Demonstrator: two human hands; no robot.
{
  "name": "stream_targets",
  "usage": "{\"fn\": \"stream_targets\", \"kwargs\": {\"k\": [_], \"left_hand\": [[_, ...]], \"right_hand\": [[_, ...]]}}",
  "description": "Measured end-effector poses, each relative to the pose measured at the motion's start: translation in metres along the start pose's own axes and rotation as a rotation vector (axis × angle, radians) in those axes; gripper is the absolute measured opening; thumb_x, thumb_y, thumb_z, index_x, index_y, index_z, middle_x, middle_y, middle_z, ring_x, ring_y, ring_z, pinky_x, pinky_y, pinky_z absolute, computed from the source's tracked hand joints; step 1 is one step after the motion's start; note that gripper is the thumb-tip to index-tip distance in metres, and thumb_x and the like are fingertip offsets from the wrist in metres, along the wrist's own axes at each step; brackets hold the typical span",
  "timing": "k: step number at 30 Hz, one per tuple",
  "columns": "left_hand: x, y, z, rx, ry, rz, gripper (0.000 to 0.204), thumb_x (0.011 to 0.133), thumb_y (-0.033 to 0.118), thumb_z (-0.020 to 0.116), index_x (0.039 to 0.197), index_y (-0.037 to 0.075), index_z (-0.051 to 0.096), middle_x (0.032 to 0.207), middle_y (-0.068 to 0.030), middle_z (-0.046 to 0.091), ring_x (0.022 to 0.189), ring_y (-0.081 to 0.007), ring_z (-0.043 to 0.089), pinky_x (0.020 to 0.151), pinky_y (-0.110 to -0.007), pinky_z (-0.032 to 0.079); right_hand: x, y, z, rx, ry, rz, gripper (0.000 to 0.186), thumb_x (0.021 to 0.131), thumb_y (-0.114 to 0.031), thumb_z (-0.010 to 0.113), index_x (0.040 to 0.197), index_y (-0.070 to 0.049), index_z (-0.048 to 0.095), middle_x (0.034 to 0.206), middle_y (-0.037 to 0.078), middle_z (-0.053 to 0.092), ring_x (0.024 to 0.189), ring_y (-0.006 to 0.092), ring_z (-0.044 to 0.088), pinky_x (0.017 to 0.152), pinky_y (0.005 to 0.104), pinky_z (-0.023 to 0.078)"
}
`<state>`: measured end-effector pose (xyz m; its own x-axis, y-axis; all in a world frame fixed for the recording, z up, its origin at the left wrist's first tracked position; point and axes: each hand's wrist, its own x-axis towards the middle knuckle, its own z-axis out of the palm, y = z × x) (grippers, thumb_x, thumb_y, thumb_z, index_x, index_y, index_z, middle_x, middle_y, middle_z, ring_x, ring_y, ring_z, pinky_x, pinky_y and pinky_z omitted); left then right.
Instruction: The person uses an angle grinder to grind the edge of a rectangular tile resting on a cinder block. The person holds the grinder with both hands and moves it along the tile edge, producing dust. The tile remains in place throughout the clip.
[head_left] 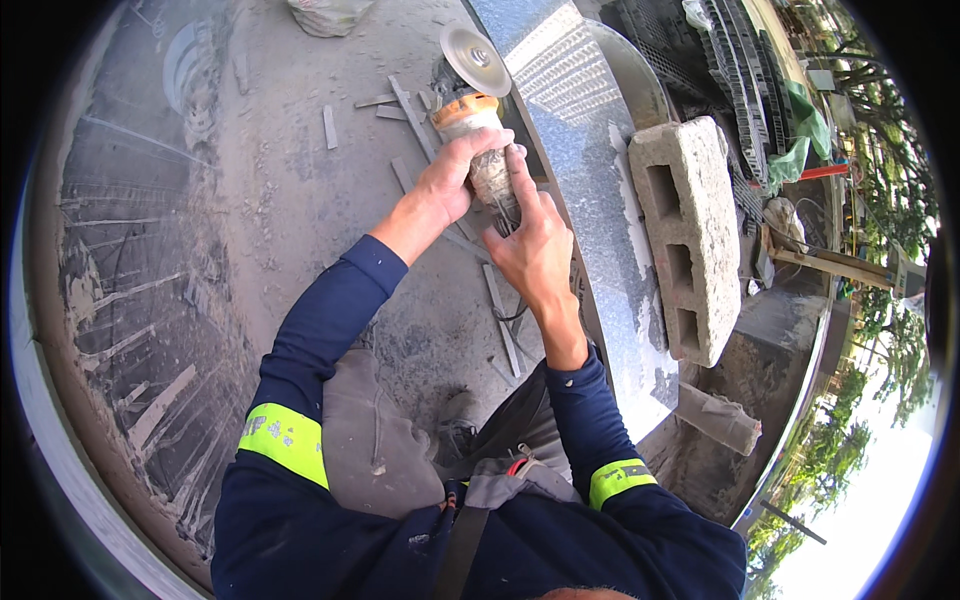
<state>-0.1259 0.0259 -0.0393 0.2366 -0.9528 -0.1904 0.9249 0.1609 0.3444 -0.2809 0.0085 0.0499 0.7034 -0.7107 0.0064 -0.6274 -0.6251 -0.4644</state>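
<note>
An angle grinder (490, 180) with an orange collar and a dust-covered body points away from me, above the left edge of a grey speckled slab (585, 200). Its round cutting disc (474, 62) is at the far end, close to the slab's edge. My left hand (452, 178) is closed around the left side of the grinder's body. My right hand (535, 240) grips the rear end, its index finger stretched along the casing. A dark cord (515, 312) shows beneath my right wrist.
A hollow concrete block (690, 240) lies on the slab's right side. Thin offcut strips (405, 115) are scattered over the dusty ground to the left. A pale sack (330, 14) sits at the far edge. Dark plastic grating (745, 80) and green cloth (800, 130) are at right.
</note>
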Motion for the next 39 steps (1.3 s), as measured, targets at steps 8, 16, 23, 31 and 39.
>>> {"fn": "stream_targets", "kwargs": {"k": [8,16,23,31,39], "left_hand": [[0.034,0.026,-0.013,0.019,-0.027,0.005,0.033,0.086,0.024,0.082,0.109,0.007,0.066,0.099,-0.0062,0.069,0.101,-0.0245,0.072,0.089,-0.043,0.062],[0.051,0.044,-0.015,0.027,0.027,0.019,0.032,0.086,0.022,0.083,0.108,0.008,0.065,0.098,-0.006,0.07,0.095,-0.0223,0.074,0.083,-0.041,0.064],[0.004,0.003,-0.005,0.025,0.0,0.007,0.031,0.088,0.025,0.081,0.107,0.005,0.067,0.102,-0.0122,0.073,0.092,-0.0219,0.074,0.084,-0.04,0.063],[0.021,0.014,-0.008,0.02,0.008,0.017,0.03,0.088,0.023,0.081,0.108,0.007,0.067,0.099,-0.007,0.071,0.098,-0.0228,0.074,0.085,-0.042,0.064],[0.055,0.042,-0.015,0.067,0.046,0.009,0.034,0.085,0.022,0.083,0.11,0.008,0.064,0.099,-0.0073,0.07,0.092,-0.0238,0.074,0.082,-0.042,0.064]], "right_hand": [[0.032,-0.016,0.008,-0.051,0.007,0.019,0.099,0.073,-0.011,0.075,0.164,-0.023,0.04,0.1,0.025,0.072,0.091,0.0452,0.073,0.082,0.0527,0.06],[0.052,-0.022,0.014,-0.09,0.02,-0.004,0.102,0.071,-0.012,0.074,0.166,-0.02,0.037,0.1,0.026,0.073,0.093,0.044,0.074,0.086,0.0506,0.058],[-0.001,-0.004,0.003,-0.004,0.01,-0.021,0.097,0.074,-0.008,0.079,0.163,-0.027,0.044,0.1,0.02,0.068,0.087,0.0416,0.072,0.077,0.0506,0.061],[0.018,-0.006,0.006,-0.001,0.021,-0.026,0.095,0.073,-0.008,0.076,0.162,-0.024,0.045,0.098,0.022,0.069,0.087,0.0433,0.072,0.078,0.052,0.06],[0.052,-0.019,0.012,-0.072,0.024,-0.028,0.099,0.073,-0.01,0.075,0.164,-0.024,0.04,0.096,0.025,0.068,0.087,0.0463,0.072,0.08,0.0539,0.06]]}}
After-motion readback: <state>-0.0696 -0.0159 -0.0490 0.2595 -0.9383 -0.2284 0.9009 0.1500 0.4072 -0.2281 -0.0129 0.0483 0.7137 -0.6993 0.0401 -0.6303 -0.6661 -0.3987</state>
